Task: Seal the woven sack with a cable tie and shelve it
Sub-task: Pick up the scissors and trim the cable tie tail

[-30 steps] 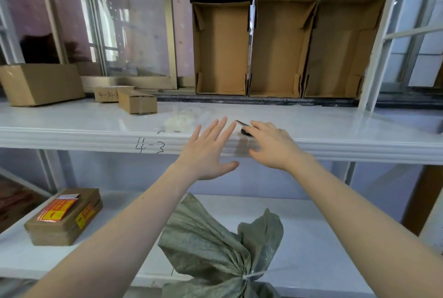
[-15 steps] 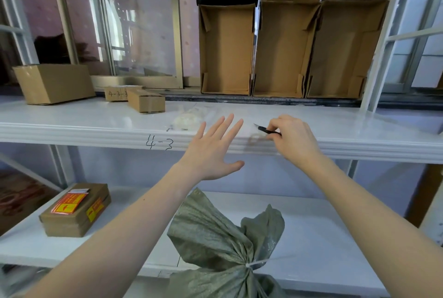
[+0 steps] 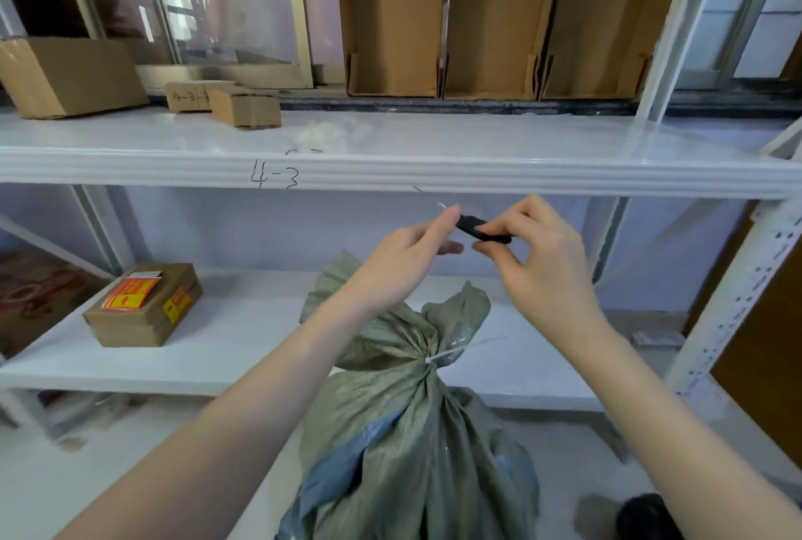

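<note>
A grey-green woven sack (image 3: 403,444) stands on the floor in front of the lower shelf (image 3: 243,344). Its neck is gathered and cinched by a white cable tie (image 3: 451,353), whose tail sticks out to the right. Above the sack's neck, both hands hold a small black cutter (image 3: 471,227). My right hand (image 3: 538,253) grips its black handle. My left hand (image 3: 408,248) pinches its front end, where a thin pale tip shows past the fingers.
The upper shelf's front edge (image 3: 564,174), marked "4-3", runs just above my hands. It carries small cardboard boxes (image 3: 245,107), a larger box (image 3: 69,75) and upright open cartons (image 3: 486,18). A labelled box (image 3: 143,309) sits lower left. A perforated shelf post (image 3: 737,300) stands right.
My right hand lifted the black cutter off the upper shelf and brought it down below the shelf edge. My left hand, open before, has closed on the cutter's front end.
</note>
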`<state>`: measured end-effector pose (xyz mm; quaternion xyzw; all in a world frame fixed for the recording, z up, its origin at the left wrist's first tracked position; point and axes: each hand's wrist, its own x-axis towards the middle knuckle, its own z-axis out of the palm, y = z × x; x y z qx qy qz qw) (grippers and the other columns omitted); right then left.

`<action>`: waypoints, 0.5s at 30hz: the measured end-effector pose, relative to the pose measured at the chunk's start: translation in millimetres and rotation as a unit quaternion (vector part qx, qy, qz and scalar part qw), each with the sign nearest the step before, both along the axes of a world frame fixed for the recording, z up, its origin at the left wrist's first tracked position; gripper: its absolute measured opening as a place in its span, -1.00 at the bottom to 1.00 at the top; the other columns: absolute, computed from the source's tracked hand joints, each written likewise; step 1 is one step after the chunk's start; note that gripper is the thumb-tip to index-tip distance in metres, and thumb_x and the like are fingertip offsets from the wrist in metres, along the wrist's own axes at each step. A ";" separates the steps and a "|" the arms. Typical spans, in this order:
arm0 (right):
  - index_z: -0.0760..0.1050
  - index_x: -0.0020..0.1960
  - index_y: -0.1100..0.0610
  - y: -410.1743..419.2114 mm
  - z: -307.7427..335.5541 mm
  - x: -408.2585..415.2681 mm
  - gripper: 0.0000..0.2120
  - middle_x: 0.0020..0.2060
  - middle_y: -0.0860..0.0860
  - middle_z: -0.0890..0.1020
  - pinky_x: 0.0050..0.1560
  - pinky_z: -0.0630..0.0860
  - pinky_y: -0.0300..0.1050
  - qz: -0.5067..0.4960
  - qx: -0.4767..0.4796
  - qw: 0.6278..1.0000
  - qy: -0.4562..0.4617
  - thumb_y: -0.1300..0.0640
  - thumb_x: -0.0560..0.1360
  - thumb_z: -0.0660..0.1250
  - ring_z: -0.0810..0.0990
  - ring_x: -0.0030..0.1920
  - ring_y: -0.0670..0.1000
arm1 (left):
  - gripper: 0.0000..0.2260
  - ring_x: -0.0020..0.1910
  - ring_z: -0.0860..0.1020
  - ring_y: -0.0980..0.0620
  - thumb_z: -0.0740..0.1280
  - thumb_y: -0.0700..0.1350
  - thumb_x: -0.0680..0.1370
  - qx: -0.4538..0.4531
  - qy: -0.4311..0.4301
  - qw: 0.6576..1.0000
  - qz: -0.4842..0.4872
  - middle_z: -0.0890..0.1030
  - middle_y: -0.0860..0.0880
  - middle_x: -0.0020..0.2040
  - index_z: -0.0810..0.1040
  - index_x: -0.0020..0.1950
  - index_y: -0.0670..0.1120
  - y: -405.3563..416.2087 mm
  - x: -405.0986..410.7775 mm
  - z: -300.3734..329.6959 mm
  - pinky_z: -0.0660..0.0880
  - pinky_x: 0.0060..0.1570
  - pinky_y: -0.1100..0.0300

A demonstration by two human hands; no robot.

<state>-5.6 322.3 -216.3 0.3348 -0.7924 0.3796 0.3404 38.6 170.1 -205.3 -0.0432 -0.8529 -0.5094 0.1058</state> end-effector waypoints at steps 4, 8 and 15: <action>0.60 -0.16 0.20 1.6 -26.6 21.3 -0.95 -0.23 -0.04 0.45 -0.16 0.32 -0.48 0.033 -0.049 0.998 -0.037 0.29 0.39 0.43 0.44 -0.21 -0.37 | -0.70 0.17 0.54 0.22 0.09 0.18 0.59 0.121 -0.010 0.992 -0.032 0.65 0.07 0.11 0.59 0.04 0.16 8.4 10.9 -26.5 0.42 0.27 0.05; 0.60 -0.11 0.17 3.0 -46.6 32.8 -0.92 -0.20 -0.03 0.49 -0.05 0.35 -0.49 0.067 -0.066 0.992 -0.083 0.28 0.40 0.42 0.50 -0.15 -0.29 | -0.76 0.12 0.58 0.17 0.19 0.17 0.55 0.208 -0.015 0.978 -0.031 0.66 0.03 0.09 0.56 0.06 0.11 11.8 18.3 -50.4 0.46 0.13 0.12; 0.54 0.03 0.11 11.2 -68.8 42.8 -0.72 -0.10 -0.14 0.58 0.01 0.29 -0.53 0.098 -0.056 0.977 -0.183 0.29 0.37 0.21 0.49 -0.02 -0.18 | -0.66 0.04 0.57 0.09 0.32 0.07 0.41 0.213 0.040 0.976 -0.017 0.63 -0.06 0.05 0.53 0.14 -0.01 5.6 21.8 -80.8 0.47 0.15 0.17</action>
